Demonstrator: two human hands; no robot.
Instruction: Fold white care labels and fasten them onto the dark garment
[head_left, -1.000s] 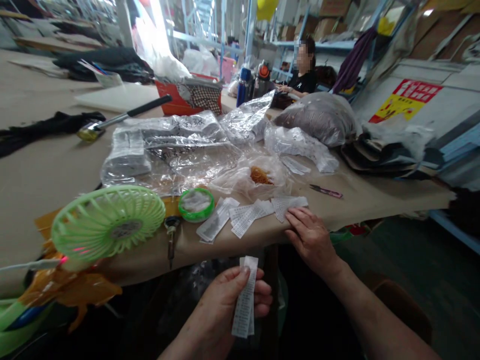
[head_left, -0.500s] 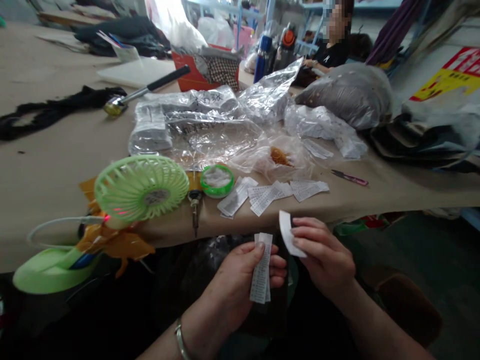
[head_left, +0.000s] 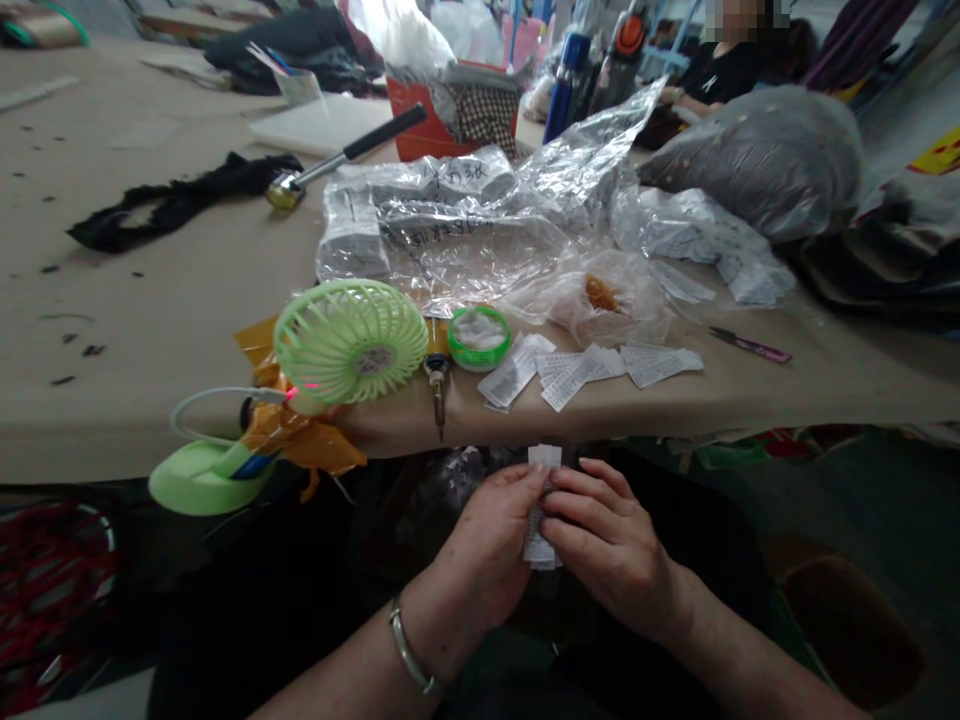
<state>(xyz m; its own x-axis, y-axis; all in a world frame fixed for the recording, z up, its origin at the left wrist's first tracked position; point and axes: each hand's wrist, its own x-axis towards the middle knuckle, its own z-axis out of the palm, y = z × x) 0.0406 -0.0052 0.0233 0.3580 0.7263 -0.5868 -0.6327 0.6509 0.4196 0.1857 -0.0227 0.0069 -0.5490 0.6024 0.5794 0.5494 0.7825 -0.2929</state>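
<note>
Below the table's front edge, my left hand (head_left: 484, 545) pinches a small stack of printed white labels (head_left: 544, 457) between thumb and fingers. My right hand (head_left: 619, 550) meets it from the other side, its fingers closed against the same labels; whether it grips a separate one is hidden. More printed labels lie fanned in three small groups along the edge: left (head_left: 514, 372), middle (head_left: 574, 375) and right (head_left: 661, 365). Behind them stands a green-rimmed round tub (head_left: 480, 338) with white stuff inside. A pointed metal-tipped tool (head_left: 437, 385) overhangs the edge.
Left of the hands, a green fan (head_left: 352, 340) is fixed at the edge with orange tape. Clear plastic bags (head_left: 442, 240) spread across the middle. Thread snips (head_left: 750, 345) lie at right, near a stuffed grey bag (head_left: 757, 165). Another person (head_left: 724, 75) sits beyond the table.
My right hand has moved left and brought its label onto the stack in my left hand. The view has shifted, so the table's things appear farther right and slightly higher.
</note>
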